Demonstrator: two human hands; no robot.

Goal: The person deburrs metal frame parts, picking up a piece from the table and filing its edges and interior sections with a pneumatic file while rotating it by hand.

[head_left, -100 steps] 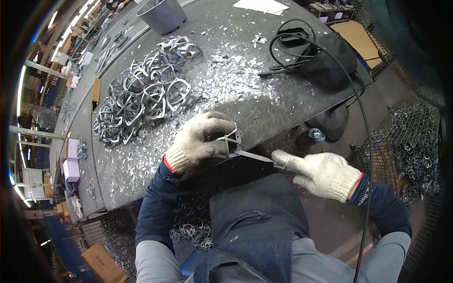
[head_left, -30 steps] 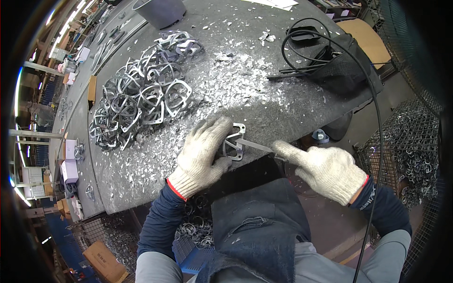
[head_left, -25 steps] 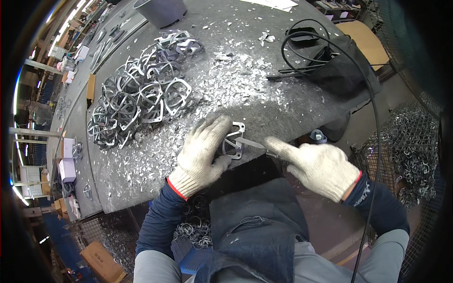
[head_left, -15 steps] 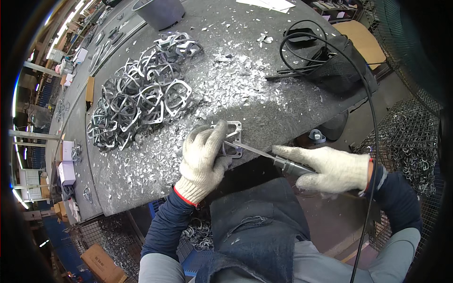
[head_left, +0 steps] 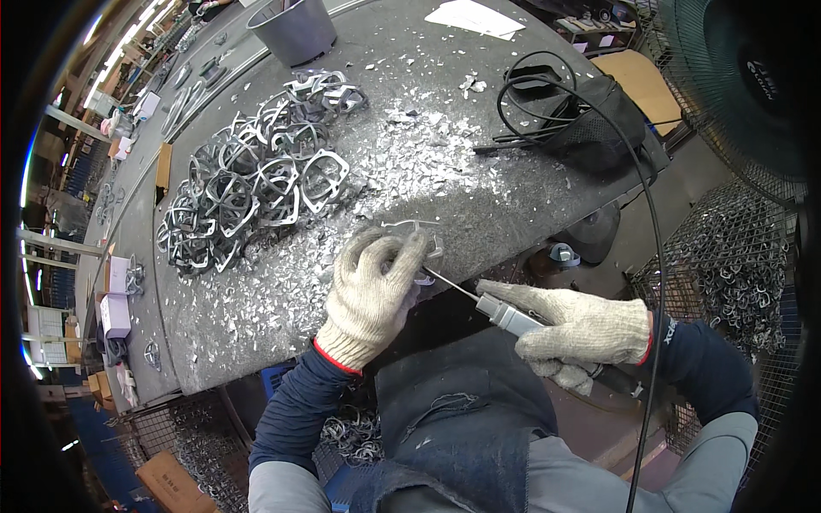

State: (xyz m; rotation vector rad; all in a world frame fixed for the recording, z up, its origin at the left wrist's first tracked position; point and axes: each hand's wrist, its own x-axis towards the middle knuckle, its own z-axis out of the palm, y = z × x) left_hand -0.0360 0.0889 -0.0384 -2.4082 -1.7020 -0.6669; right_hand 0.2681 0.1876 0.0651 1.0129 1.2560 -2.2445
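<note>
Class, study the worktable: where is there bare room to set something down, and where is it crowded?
Nearly bare: the tabletop between the gloved left hand and the black bag; also between the grey bucket and the white paper. Crowded: at left, under the piled metal frames; mid-table, under the pale flakes.

Left hand point(head_left: 366, 295) curls while right hand point(head_left: 590, 327) grips.

Gloved left hand point(head_left: 368, 291) holding metal frame point(head_left: 437, 247), right hand point(head_left: 586, 325) gripping thin-bladed tool point(head_left: 510, 317), heaped frames point(head_left: 256, 175), scattered flakes point(head_left: 428, 147)
</note>
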